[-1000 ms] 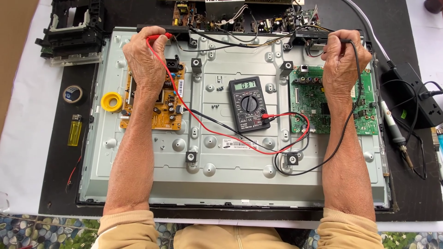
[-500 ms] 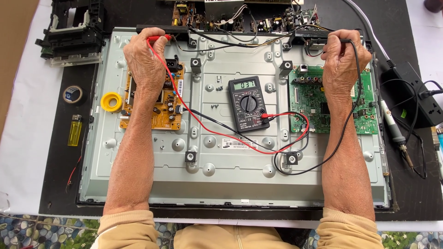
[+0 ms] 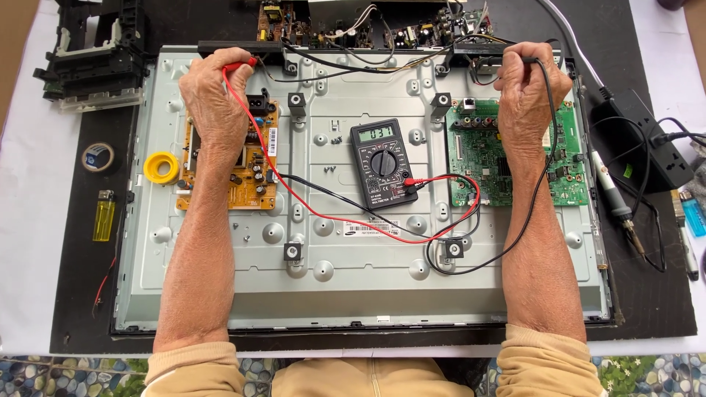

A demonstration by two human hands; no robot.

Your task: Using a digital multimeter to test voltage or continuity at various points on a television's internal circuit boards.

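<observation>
Multimeter (image 3: 382, 163) sits dead centre on the metal back panel (image 3: 353, 294), light and easily slid. Probes, thin and stiff, are pinched by their handles: red probe (image 3: 240, 66) in the left hand (image 3: 215, 99) at 11 o'clock, black probe (image 3: 531, 60) in the right hand (image 3: 531, 92) at 1.

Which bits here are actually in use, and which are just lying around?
In use:
left hand holding red test probe
right hand holding black test probe
black digital multimeter
grey metal screen back panel

Lying about:
yellow solder reel
yellow lighter
black tape roll
soldering iron
blue lighter
</observation>
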